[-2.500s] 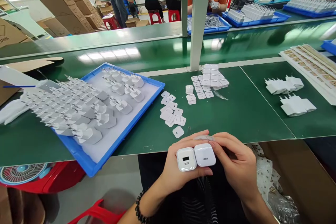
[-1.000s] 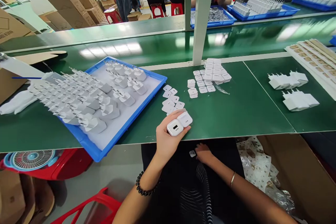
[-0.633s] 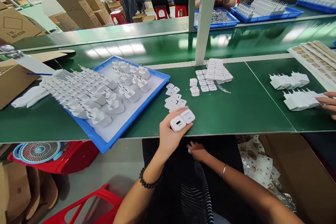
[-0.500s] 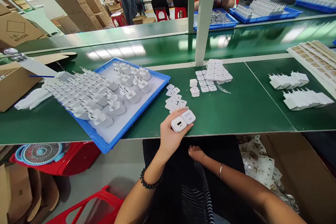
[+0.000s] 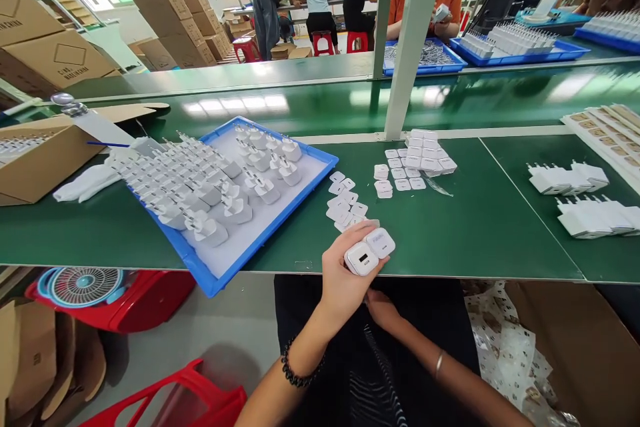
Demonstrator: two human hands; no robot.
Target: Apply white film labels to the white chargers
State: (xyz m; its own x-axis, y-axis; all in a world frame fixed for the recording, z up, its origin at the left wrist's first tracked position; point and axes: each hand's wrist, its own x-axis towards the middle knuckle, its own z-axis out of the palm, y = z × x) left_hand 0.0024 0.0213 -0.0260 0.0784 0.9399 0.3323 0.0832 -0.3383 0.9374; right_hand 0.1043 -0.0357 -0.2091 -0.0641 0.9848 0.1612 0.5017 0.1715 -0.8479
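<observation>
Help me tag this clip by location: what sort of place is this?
Probably a factory workshop. It shows a long green-topped workbench, a blue rectangular plastic tray holding dozens of white plastic plug adapters with metal pins, and tall stacks of brown cardboard cartons behind.

Left forearm (image 5: pixel 283 390) runs from the lower edge toward 1 o'clock, wrist roughly in line. Left hand (image 5: pixel 345 273) closed in a grip: fingers (image 5: pixel 354 235) curled over the upper side, thumb (image 5: pixel 381 267) pointing to about 2 o'clock. Right forearm (image 5: pixel 465 383) aimed at 10 o'clock. Right hand (image 5: pixel 384 308) low over lap (image 5: pixel 440 307), at 4 o'clock from the left; its fingertips partly hidden, grip indeterminate. Contact between hands: cannot tell.
</observation>
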